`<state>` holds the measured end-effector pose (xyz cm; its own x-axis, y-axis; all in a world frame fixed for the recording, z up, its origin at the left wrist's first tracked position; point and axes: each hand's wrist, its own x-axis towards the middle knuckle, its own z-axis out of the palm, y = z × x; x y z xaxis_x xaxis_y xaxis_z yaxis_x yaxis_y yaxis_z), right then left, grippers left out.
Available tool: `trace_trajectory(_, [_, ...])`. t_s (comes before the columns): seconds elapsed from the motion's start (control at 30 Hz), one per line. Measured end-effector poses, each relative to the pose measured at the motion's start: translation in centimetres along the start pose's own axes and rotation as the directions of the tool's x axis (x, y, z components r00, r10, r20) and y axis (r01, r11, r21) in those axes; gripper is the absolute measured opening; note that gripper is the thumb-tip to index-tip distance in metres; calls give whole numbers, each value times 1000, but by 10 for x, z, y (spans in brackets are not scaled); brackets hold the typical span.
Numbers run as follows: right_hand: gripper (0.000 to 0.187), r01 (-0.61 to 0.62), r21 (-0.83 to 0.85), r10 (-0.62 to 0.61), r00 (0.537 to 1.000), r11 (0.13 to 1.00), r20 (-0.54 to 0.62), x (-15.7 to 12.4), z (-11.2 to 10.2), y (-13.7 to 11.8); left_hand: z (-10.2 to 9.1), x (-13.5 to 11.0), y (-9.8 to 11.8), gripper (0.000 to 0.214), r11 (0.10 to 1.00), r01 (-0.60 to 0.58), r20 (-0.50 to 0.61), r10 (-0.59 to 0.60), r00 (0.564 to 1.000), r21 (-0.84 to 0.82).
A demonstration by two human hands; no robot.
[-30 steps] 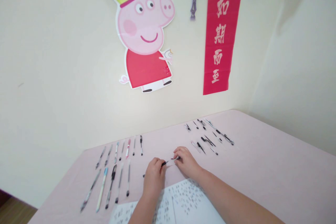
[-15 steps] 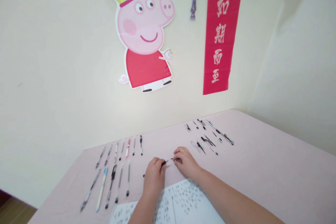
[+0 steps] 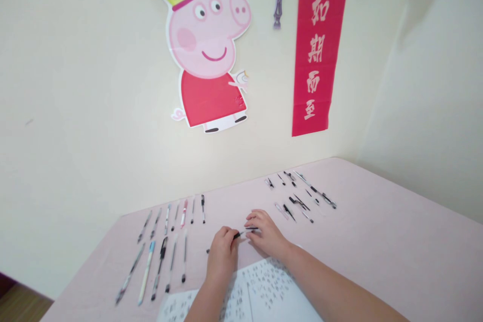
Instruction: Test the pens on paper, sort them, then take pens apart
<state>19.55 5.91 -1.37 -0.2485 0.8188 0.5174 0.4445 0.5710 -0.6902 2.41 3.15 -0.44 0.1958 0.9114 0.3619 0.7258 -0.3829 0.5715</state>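
My left hand point(image 3: 222, 251) is closed around a pen barrel; its black grip end point(image 3: 237, 235) sticks out toward the right, and a dark tip shows past the hand's left side. Just across from it, my right hand point(image 3: 265, 232) has a thin dark pen refill point(image 3: 252, 228) between thumb and fingers. The refill's pale end meets or lies very near the barrel's open end; I cannot tell how far in it sits. Below both hands lies an open notebook point(image 3: 273, 287) with handwriting, partly covered by my forearms.
Several pens stand in two rows on the left, among them a blue-capped pen point(image 3: 146, 271) and a pink pen point(image 3: 184, 213). Loose pen parts point(image 3: 300, 202) lie at the back right of the pink table point(image 3: 377, 241). A wall point(image 3: 94, 136) bounds the far edge.
My right hand's fingers have spread and shifted slightly up and left, showing more of the refill. The left hand has barely moved.
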Motion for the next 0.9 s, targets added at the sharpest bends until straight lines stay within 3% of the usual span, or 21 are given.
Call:
trace_trajectory(0.27, [13,37,-11,-36,999,999,36,0,-1,-6,1,0,4,19,999,-48,30,48,998,-17])
trace_trajectory(0.63, [18,29,47,-26,997,999,-67,2,2,4,2,0,-3,26,1000,-9,-9,9,1000,0])
trace_trajectory(0.9, [8,-149,195,181,971,969,-158,5,-5,11,-1,0,-3,22,999,34,-84,-32,996,22])
